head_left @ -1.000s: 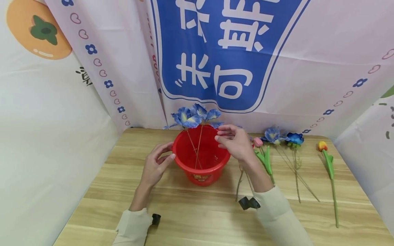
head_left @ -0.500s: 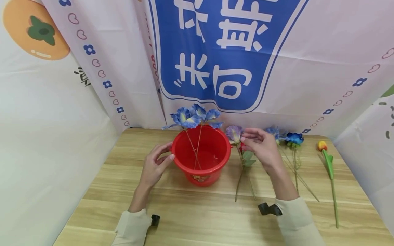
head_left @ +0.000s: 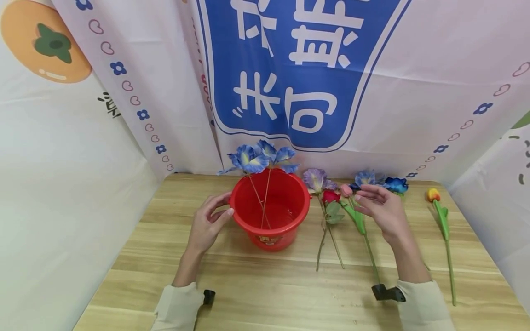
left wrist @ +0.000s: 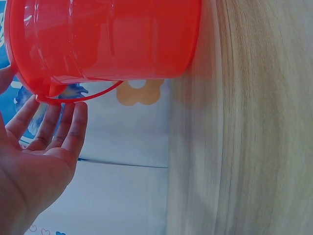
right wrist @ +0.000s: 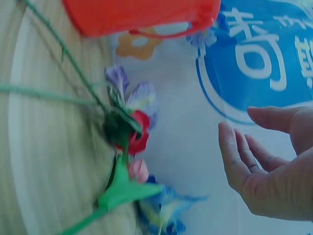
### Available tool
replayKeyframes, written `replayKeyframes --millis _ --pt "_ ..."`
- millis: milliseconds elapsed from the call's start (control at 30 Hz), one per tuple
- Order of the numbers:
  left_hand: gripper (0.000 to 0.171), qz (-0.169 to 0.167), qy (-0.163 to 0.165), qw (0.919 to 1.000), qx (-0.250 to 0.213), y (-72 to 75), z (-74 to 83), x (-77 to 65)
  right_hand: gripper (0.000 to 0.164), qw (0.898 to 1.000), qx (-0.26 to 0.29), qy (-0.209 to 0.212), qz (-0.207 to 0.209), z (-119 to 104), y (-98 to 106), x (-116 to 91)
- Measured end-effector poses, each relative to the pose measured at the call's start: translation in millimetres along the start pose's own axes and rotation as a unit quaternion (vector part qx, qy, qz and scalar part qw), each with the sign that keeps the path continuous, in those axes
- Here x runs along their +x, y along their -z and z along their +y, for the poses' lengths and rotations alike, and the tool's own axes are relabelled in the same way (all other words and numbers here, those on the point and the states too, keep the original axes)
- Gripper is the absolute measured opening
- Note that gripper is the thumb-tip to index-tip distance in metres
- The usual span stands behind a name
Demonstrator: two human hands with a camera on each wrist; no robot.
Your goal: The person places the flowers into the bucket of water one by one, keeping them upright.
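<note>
A red bucket stands on the wooden table with two blue irises leaning in it, their stems crossed inside. My left hand touches the bucket's left side by the rim, thumb and fingers spread around the handle joint; the left wrist view has its fingertips against the thin handle. My right hand hovers over the flowers to the right, fingers loosely bent and holding nothing. Nearest to it are a pink tulip and a blue iris. A blue rose lies just beyond, its stem hidden by the hand.
Between bucket and tulip lie a purple flower and a red rose. An orange-yellow tulip lies at the far right. A printed cloth hangs behind the table's back edge.
My right hand has moved right, from the bucket's right rim to above the flowers, uncovering the purple flower, red rose and pink tulip. My left hand and the bucket have stayed put.
</note>
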State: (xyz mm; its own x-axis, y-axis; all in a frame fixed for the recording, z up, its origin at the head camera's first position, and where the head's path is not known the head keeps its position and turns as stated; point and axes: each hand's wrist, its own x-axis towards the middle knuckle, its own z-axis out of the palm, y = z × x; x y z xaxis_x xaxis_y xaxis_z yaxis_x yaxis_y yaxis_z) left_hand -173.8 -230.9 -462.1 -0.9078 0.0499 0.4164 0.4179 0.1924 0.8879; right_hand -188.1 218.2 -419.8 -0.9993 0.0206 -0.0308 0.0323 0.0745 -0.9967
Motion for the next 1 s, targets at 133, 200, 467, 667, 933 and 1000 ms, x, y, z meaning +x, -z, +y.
replayKeyframes --millis 133,200,467,667,933,1000 --pt "0.045 0.002 0.000 1.0000 -0.002 0.1 0.8 -0.1 0.044 1.000 0.016 -0.002 0.012 8.9 16.2 -2.0" --pt "0.045 0.002 -0.001 1.0000 -0.003 -0.1 0.9 -0.1 0.038 1.000 0.022 -0.003 0.017 13.0 23.3 -3.1" --pt "0.045 0.000 0.005 1.0000 -0.008 -0.7 0.1 -0.9 0.030 0.998 0.056 -0.011 0.027 25.2 48.2 -5.7" --pt "0.045 -0.001 0.007 1.0000 -0.006 0.1 -0.4 -0.9 0.029 0.998 0.042 -0.029 0.030 34.2 58.6 -6.0" --pt "0.044 -0.001 -0.001 1.0000 -0.009 0.4 -2.9 0.1 0.058 0.997 -0.029 -0.070 0.003 49.5 60.4 -3.9" --pt "0.044 -0.001 0.000 0.9999 -0.010 0.2 -2.7 0.3 0.066 0.996 -0.043 -0.082 -0.012 53.5 60.2 -2.4"
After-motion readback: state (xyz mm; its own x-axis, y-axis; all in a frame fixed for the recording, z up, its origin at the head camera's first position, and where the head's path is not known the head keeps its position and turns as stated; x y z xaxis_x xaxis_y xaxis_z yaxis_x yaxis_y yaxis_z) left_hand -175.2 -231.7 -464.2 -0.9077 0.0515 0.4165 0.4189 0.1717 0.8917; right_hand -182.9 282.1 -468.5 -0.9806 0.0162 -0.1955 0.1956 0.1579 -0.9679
